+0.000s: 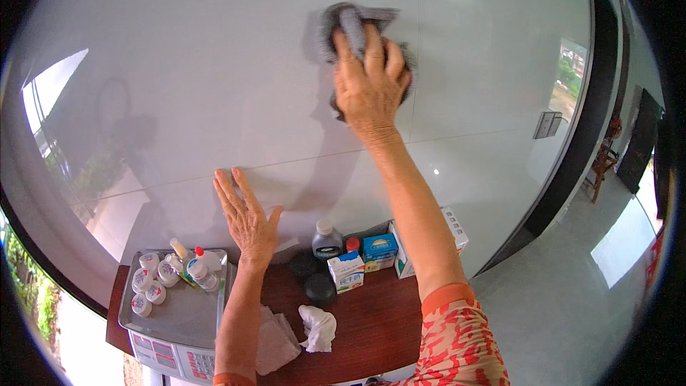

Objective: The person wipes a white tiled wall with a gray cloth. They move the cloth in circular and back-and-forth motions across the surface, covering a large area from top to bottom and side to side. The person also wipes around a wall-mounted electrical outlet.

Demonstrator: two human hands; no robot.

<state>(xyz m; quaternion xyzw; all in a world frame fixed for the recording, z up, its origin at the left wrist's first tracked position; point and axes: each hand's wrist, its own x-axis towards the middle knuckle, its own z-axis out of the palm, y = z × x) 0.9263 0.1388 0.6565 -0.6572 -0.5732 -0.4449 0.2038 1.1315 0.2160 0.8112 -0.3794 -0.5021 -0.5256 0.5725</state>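
My right hand [372, 83] grips a bunched grey cloth [335, 21] against the glossy light-grey tiled wall [241, 75]. Some of the cloth sticks out past the fingers, and its edges are blurred. Lower and to the left, my left hand [247, 225] rests on the same wall with its fingers apart, the fingertips close to a tile joint. It holds nothing. Beneath both arms stands a dark red wooden table [370, 327] that meets the wall.
A digital scale [171, 356] with a metal tray [182, 316] carries several small white-capped bottles [142, 280]. Near the wall stand a grey bottle [326, 238], a milk carton [345, 271] and a blue box [379, 251]. White tissue [319, 327] lies in front. A wall socket [546, 125] is at right.
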